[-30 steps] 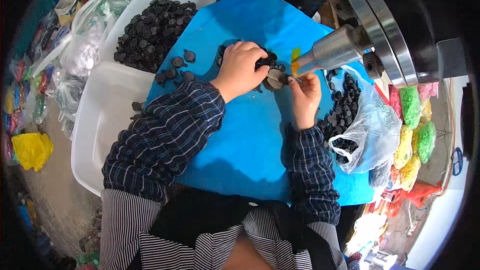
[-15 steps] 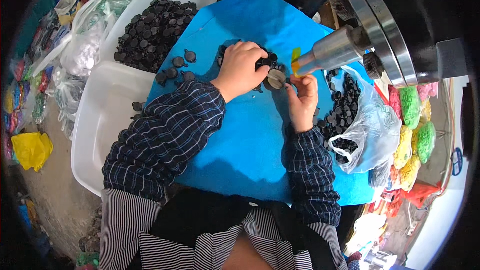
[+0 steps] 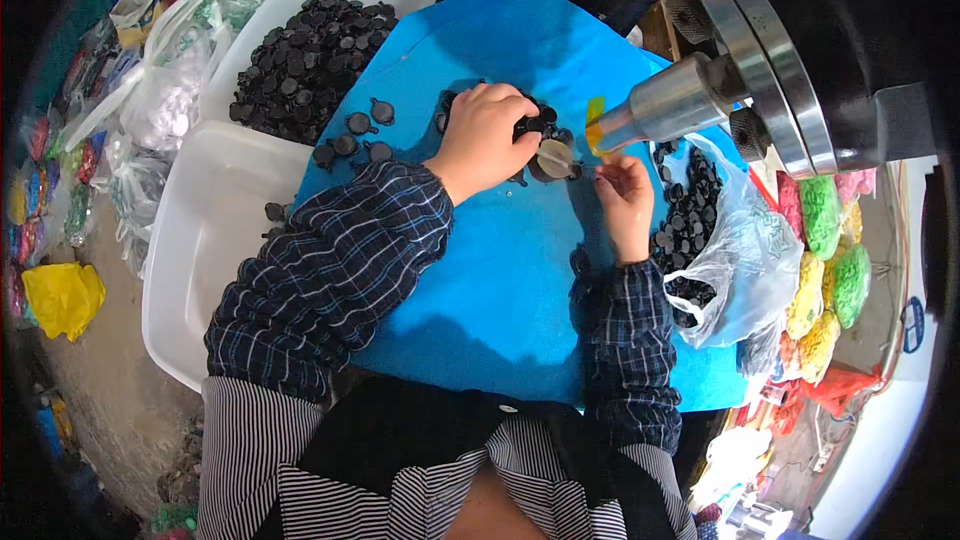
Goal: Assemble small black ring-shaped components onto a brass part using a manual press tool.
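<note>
My left hand (image 3: pixel 483 143) rests over a pile of small black round pieces (image 3: pixel 545 114) on the blue cloth (image 3: pixel 480 280). Its fingers are bent, with thumb and forefinger closed around black pieces at the pile's edge. Just right of that thumb lies a tan-grey round disc (image 3: pixel 553 160), with a dark tab at its right side. My right hand (image 3: pixel 625 202) is to the right of the disc, apart from it, fingers curled together; anything between the fingertips is too small to tell. Above these fingers hangs the metal rod (image 3: pixel 660 105) of a machine, with yellow tape (image 3: pixel 596 128) at its tip.
At the left stand a white tub (image 3: pixel 315 60) full of black pieces and a white tub (image 3: pixel 215 240) holding only a few. Several loose black pieces (image 3: pixel 358 123) lie on the cloth. A clear plastic bag (image 3: pixel 745 240) of black pieces sits at the right, below the machine head (image 3: pixel 765 60).
My right hand has drawn back from the disc, moving to the right and slightly nearer to me. The disc now shows a dark tab at its side. My left hand has hardly moved.
</note>
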Demonstrator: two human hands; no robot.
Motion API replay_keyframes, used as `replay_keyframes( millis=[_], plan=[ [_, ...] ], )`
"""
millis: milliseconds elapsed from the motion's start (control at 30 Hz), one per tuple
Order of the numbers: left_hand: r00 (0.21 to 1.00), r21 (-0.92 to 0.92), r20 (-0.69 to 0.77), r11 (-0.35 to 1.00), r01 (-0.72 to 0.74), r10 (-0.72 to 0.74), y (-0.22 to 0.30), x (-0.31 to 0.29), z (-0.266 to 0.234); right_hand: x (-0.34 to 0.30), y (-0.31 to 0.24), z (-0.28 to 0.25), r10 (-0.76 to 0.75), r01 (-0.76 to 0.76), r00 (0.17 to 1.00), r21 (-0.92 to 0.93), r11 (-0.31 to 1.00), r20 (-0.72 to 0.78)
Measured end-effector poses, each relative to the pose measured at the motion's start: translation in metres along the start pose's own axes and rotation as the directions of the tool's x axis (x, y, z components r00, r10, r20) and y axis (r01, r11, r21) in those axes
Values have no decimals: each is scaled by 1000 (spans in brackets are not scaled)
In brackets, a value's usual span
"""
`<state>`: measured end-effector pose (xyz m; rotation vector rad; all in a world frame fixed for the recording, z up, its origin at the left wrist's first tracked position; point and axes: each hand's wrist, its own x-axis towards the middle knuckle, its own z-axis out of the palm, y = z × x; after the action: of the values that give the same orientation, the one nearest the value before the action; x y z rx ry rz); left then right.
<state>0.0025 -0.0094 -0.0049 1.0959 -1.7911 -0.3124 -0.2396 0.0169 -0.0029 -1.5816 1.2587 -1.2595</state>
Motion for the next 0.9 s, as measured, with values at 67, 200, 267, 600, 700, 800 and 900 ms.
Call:
replay_keyframes(
  millis=[67,200,267,600,700,800,900],
  plan=[
    [1000,10,20,1000,10,-10,2,1,-1,0,-4,-9,-45,53,998,-268,962,36],
    [1000,6,15,1000,0,0,4,2,2,3,0,-7,-247,335,941,-532,778,231],
    [998,-1,51,1000,27,-27,6,4,2,4,8,-12,63,5,990,-484,875,125],
    [1000,-5,22,1000,8,-8,2,2,4,2,-18,30,-53,59,998,-148,987,45],
    [1000,3,22,1000,13,-13,3,3,5,-5,-20,7,159,-161,987,-107,981,-27],
    [999,42,-6,999,35,-35,-4,-2,-2,-19,-78,-5,307,1,908,-732,682,287],
    [999,31,-14,998,50,-49,3,3,2,-42,-90,-8,374,135,799,-747,651,470]
  ],
)
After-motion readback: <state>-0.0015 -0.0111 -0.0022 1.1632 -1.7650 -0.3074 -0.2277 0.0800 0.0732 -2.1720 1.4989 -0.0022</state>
